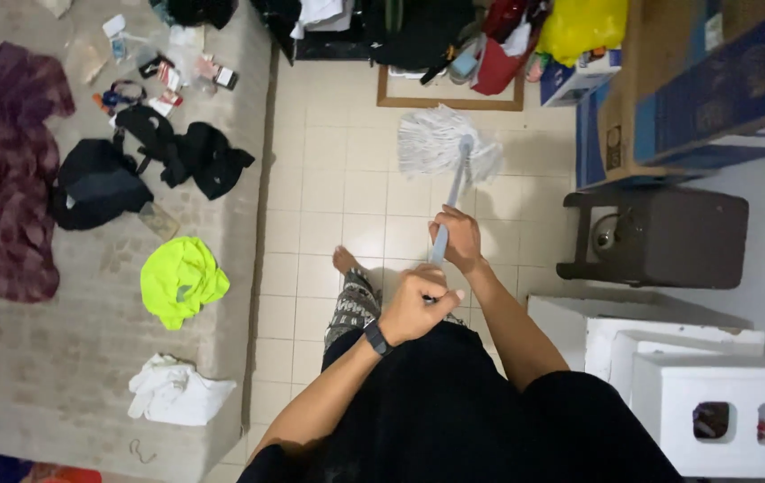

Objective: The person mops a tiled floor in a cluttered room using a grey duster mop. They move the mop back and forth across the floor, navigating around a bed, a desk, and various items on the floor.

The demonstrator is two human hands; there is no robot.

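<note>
Both hands grip the mop: left hand (pixel 411 309) fingers wrapped low, right hand (pixel 456 240) higher, mop head (pixel 448 143) at upper centre; a swing might snag the frame (pixel 449 103) behind.

Pale tiled floor (pixel 329 188) under even indoor light. Beige mattress (pixel 60 358) at the left, strewn with clothes. Dark stool (pixel 668 237), white blocks (pixel 713 394) and cardboard boxes (pixel 713 80) at the right.

We grip the mop handle (pixel 448 215) with both hands: the right hand (pixel 456 239) higher up, the left hand (pixel 414 306) closed around its lower end. The white mop head (pixel 436 140) rests on the tiled floor (pixel 329 197), near the mattress (pixel 69 340) edge, where a yellow shirt (pixel 181 279) lies.
</note>
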